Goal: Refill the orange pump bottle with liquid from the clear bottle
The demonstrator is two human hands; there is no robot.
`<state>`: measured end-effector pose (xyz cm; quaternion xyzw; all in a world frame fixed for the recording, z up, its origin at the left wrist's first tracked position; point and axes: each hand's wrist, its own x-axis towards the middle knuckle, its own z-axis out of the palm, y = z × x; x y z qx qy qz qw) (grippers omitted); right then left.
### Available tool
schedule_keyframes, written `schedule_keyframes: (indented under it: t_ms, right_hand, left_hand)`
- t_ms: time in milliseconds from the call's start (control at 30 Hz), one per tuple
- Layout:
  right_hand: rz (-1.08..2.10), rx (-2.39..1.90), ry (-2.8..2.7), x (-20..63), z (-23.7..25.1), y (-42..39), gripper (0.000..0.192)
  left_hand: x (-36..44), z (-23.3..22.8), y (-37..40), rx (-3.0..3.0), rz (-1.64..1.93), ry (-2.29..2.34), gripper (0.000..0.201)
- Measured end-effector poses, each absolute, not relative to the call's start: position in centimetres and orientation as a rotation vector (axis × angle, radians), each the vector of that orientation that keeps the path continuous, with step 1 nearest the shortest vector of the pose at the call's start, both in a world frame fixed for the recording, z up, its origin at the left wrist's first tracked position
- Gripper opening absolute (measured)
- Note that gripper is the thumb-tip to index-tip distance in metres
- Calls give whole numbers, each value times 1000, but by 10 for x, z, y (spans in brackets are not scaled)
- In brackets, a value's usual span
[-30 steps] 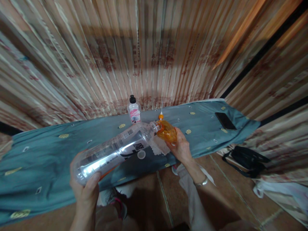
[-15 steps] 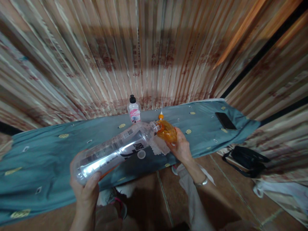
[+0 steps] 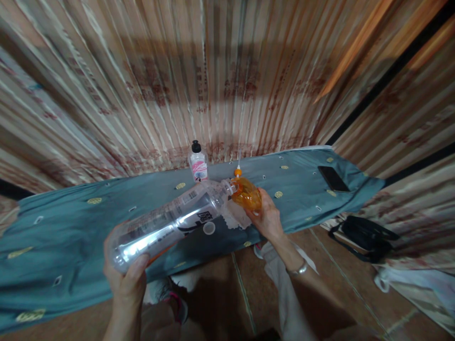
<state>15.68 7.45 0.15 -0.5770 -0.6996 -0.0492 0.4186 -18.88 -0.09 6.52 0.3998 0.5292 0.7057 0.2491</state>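
Observation:
My left hand point(image 3: 126, 279) is wrapped round the base of a large clear plastic bottle point(image 3: 167, 222) with dark print, tilted with its neck up and to the right. A small amber bottle point(image 3: 248, 195) is gripped by my right hand point(image 3: 268, 215), its mouth against the clear bottle's mouth. Behind them lies an orange spray nozzle point(image 3: 238, 172) with a thin clear tube. A squeeze bottle point(image 3: 199, 163) with a black cap and pink label stands to its left. Below the clear bottle rests a small white cap point(image 3: 209, 228), near a whitish lace-edged sheet point(image 3: 236, 215).
A green cloth with yellow pineapple prints point(image 3: 71, 227) covers the long bench or table. Towards its right end lies a black phone point(image 3: 333, 178). On the floor at right sits a black bag point(image 3: 369, 237). A patterned curtain point(image 3: 170, 85) hangs behind.

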Motion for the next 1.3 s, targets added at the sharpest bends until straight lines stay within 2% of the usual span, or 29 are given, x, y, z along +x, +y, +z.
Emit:
schedule_keyframes:
  t_ms: [700, 967, 1300]
  right_hand:
    - [-144, -1432, -1757, 157, 1, 75, 75]
    - [-140, -1421, -1777, 159, 0, 75, 77]
    - [-119, -1437, -1765, 158, 1, 75, 75]
  left_hand:
    - [-187, 66, 0, 1095, 1928, 1472, 71]
    - [-185, 68, 0, 1111, 1936, 1456, 65]
    - [-188, 66, 1, 1078, 1943, 1433, 71]
